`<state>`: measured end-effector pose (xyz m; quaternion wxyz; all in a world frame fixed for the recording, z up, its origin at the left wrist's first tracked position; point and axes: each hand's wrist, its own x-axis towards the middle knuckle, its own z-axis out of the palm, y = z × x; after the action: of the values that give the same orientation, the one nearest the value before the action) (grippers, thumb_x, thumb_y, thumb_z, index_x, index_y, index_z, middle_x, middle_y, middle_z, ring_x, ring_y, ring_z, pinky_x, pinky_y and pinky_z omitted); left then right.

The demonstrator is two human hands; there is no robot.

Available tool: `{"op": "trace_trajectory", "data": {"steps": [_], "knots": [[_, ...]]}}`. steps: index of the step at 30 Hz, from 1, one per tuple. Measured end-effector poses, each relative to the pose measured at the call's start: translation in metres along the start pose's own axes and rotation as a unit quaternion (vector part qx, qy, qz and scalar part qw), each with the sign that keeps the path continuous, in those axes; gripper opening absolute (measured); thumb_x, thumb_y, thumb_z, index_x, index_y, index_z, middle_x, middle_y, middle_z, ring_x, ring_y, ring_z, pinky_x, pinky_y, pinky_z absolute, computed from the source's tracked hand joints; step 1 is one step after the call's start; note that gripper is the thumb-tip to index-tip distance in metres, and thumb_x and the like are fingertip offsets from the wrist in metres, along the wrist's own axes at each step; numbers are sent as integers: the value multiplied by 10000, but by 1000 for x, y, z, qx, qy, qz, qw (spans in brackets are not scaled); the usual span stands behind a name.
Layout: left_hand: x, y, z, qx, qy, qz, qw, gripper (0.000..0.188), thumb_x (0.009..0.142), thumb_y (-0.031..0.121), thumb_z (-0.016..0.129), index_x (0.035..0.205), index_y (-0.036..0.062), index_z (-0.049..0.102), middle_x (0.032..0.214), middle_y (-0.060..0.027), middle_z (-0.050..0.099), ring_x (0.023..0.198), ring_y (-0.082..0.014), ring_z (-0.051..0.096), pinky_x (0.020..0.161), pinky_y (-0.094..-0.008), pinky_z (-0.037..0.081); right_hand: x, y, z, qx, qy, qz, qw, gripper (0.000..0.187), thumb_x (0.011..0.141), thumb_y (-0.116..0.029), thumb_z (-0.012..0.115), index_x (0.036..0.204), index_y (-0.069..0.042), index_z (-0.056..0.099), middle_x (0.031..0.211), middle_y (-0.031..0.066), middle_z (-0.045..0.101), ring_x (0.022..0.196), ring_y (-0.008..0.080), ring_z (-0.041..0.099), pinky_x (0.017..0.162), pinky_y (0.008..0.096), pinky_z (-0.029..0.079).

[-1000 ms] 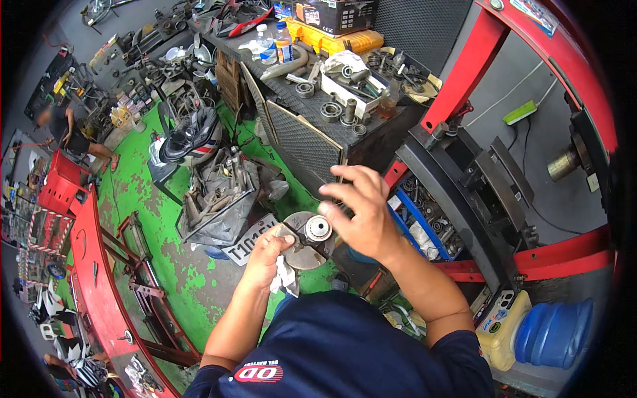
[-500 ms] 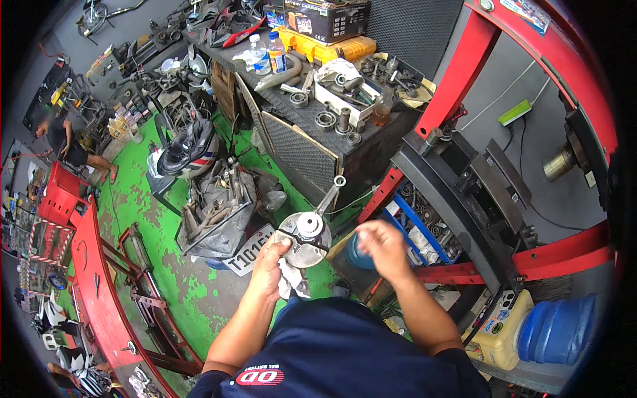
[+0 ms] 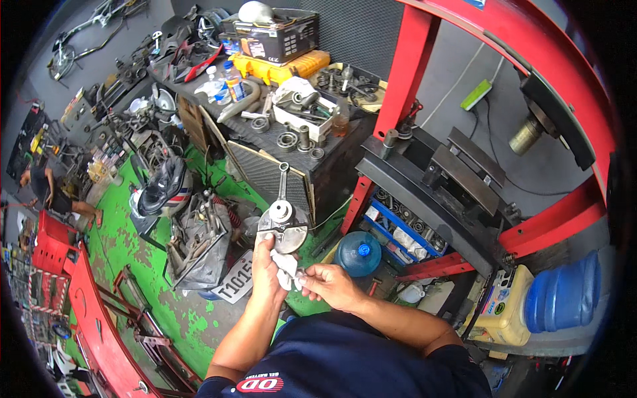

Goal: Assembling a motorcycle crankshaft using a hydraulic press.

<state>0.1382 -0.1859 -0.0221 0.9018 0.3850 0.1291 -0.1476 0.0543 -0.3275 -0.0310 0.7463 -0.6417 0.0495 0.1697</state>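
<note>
A metal crankshaft (image 3: 293, 240) with a round web is held in front of me by my left hand (image 3: 263, 270), the thumb pressed on its near edge. Its connecting rod (image 3: 283, 188) points up and away, ending in a small ring. A white rag (image 3: 286, 263) hangs below the crankshaft, against my left hand's fingers. With thumb and fingers pinched, my right hand (image 3: 330, 286) grips the rag's lower right end. The far side of the crankshaft and some of my left fingers are hidden.
A workbench (image 3: 345, 156) ahead bears bearings (image 3: 287, 140), a white parts box (image 3: 312, 124) and bottles. To the right stands a red press frame (image 3: 406, 73), with a blue water jug (image 3: 358, 254) near its foot. A crate of scrap parts (image 3: 199, 249) sits left, near a red table (image 3: 99, 318).
My right hand has come down and left from beside the crankshaft and now pinches the rag. The connecting rod has turned more upright. The view has shifted, with the bench now further left.
</note>
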Motion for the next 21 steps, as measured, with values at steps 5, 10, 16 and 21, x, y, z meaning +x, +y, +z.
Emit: {"op": "trace_trajectory", "data": {"steps": [5, 10, 16, 21], "knots": [[-2, -3, 3, -37, -10, -49, 998, 302, 1039, 293, 526, 1265, 94, 553, 937, -72, 688, 654, -191, 642, 566, -315, 545, -1, 0, -8, -12, -6, -18, 1000, 308, 1043, -306, 627, 873, -49, 627, 711, -4, 613, 634, 68, 582, 561, 254, 465], [-6, -3, 10, -30, -21, -61, 997, 315, 1035, 290, 542, 1280, 91, 540, 953, -85, 684, 675, -209, 648, 567, -322, 547, -3, 1, -16, -54, -19, -33, 998, 321, 1055, -281, 597, 850, -39, 645, 710, 28, 658, 615, 91, 606, 561, 263, 494], [-13, -2, 13, 1, -6, -38, 999, 327, 990, 321, 620, 1239, 110, 598, 966, -81, 725, 698, -208, 682, 618, -344, 583, -5, 3, -31, 55, 16, -54, 997, 186, 1031, -177, 629, 1047, -3, 691, 914, 8, 707, 752, 71, 622, 686, 233, 512], [-24, -1, 8, 22, -26, -45, 998, 345, 961, 282, 630, 1246, 92, 582, 962, -104, 724, 667, -219, 690, 571, -341, 583, -9, 2, -53, 77, 1, -28, 997, 200, 991, -149, 685, 1128, -4, 691, 918, 41, 715, 767, 78, 632, 704, 231, 509]]}}
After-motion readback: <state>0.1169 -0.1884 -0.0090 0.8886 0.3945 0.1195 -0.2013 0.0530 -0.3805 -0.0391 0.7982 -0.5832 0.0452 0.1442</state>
